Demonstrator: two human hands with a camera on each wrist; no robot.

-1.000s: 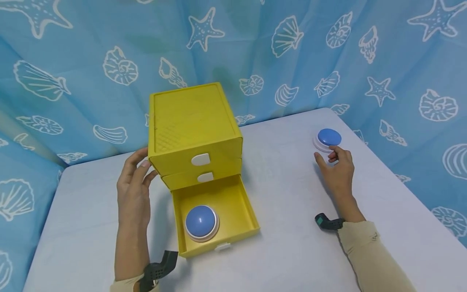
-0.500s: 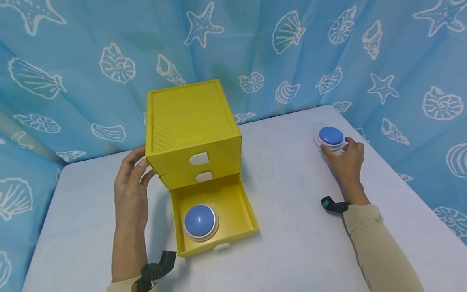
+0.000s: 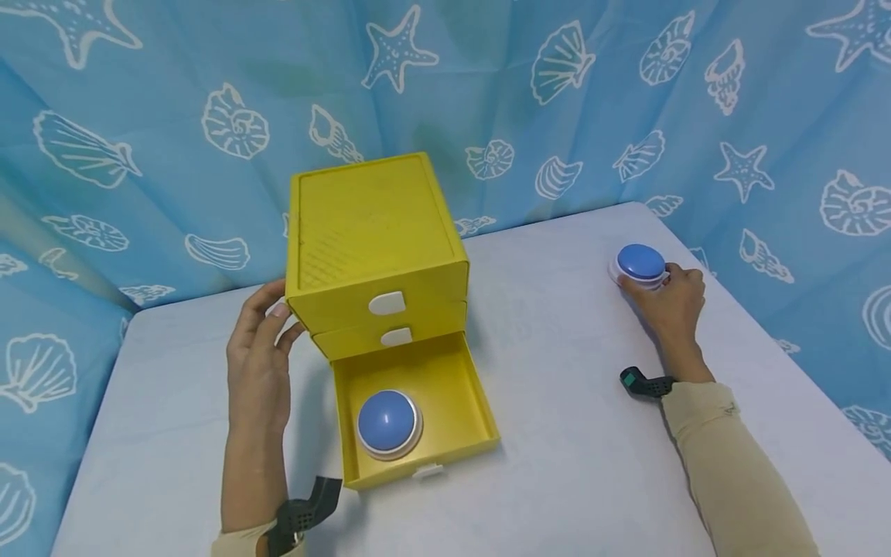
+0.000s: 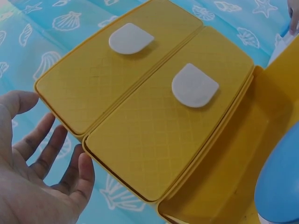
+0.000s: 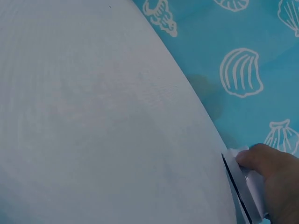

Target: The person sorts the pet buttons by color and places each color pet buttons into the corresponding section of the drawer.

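Note:
A yellow drawer unit (image 3: 369,224) stands left of centre, its bottom drawer (image 3: 455,394) pulled out. Inside that drawer lies a round push button (image 3: 386,420) with a blue dome and white base. My left hand (image 3: 259,363) rests at the unit's left side, thumb and loosely bent fingers along its front left edge. At the far right, my right hand (image 3: 671,305) grips a second blue push button (image 3: 640,261) by its base, thumb on the near side. The right wrist view shows that white base (image 5: 247,186) standing on edge under the thumb; its dome is hidden there.
Two upper drawers with white handles (image 3: 387,302) are closed above the pulled-out one. A white cloth covers the table (image 3: 557,433). Blue curtains (image 3: 487,93) with shell prints hang behind and at both sides, close to the table's edges.
My right hand has moved forward and right to the second push button and taken hold of its base. The left hand stays at the drawer unit.

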